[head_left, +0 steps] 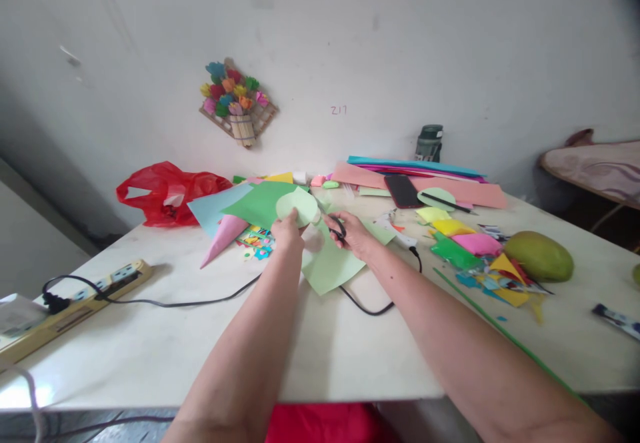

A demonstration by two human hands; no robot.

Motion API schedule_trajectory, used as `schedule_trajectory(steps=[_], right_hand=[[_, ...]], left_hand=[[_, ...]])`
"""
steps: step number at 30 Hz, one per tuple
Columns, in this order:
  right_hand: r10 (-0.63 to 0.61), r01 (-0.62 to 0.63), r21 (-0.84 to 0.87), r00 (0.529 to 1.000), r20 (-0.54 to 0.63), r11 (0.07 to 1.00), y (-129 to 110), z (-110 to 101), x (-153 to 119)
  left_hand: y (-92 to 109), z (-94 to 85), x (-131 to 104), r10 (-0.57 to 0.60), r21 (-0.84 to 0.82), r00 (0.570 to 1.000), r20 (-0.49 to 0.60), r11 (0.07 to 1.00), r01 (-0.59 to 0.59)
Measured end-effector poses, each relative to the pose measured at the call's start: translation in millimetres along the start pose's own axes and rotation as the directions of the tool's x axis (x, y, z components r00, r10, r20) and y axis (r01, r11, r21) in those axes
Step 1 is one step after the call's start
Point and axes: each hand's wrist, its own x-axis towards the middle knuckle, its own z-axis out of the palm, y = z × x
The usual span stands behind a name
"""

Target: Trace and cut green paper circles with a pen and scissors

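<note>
Over the pale sheet [331,271], we pinch the disc [289,204] between the thumb and fingers of our left hand [289,228]. Our right hand [351,235] has its fingers closed round the handles of the scissors [340,227], also above the sheet, with the blades at the disc's right edge; we cannot tell how wide they stand. Left of the sheet lie paper scraps [257,240] and the pink cone [225,237], with the red bag [173,194] farther left. Beyond the sheet, to the right, is the phone [403,191]; well right of it sits the green fruit [539,256].
</note>
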Motion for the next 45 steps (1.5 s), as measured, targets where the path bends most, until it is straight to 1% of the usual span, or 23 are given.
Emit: schedule_trajectory(steps=[6, 18, 23, 31, 41, 45], right_hand=[[0.003, -0.003, -0.006, 1.000, -0.003, 1.000, 1.5, 0.2, 1.5], [0.022, -0.022, -0.039, 1.000, 0.015, 0.999, 4.8, -2.3, 4.3], [0.035, -0.035, -0.031, 0.999, 0.011, 0.999, 3.2, -3.0, 2.4], [0.055, -0.055, -0.042, 0.998, -0.009, 0.998, 0.3, -4.7, 1.6], [0.049, -0.050, -0.052, 0.999, -0.022, 0.997, 1.2, -4.5, 3.7], [0.053, -0.054, -0.063, 0.998, -0.030, 0.997, -0.1, -3.2, 2.4]], left_hand=[[-2.3, -1.5, 4.3, 0.010, -0.004, 1.000, 0.018, 1.000, -0.010], [-1.0, -3.4, 9.3, 0.020, 0.022, 0.999, -0.034, 1.000, -0.019], [-0.8, -1.5, 7.5, 0.022, 0.020, 1.000, -0.010, 1.000, -0.021], [-3.2, -0.5, 0.1, 0.006, 0.050, 0.998, 0.067, 0.999, -0.010], [-4.3, -2.1, 7.1, 0.005, 0.069, 1.000, 0.027, 0.998, -0.007], [-3.0, -3.3, 7.2, 0.015, 0.052, 0.999, 0.035, 0.999, -0.017]])
